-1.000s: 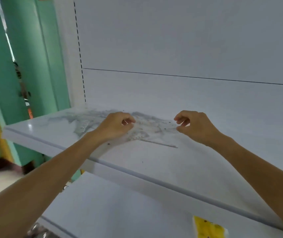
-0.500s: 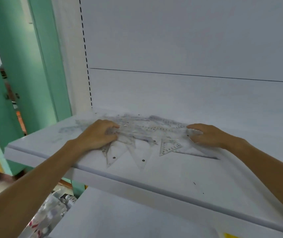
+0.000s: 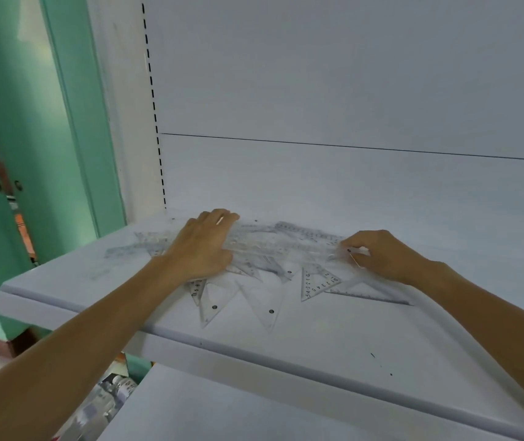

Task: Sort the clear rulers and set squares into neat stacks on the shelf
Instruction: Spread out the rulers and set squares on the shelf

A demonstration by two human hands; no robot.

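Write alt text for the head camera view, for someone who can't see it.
A jumbled pile of clear rulers and set squares lies on a white shelf. The left hand presses on it; the right hand pinches its right end.

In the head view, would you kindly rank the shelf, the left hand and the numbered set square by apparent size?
1. shelf
2. left hand
3. numbered set square
Similar depth, so the order holds.
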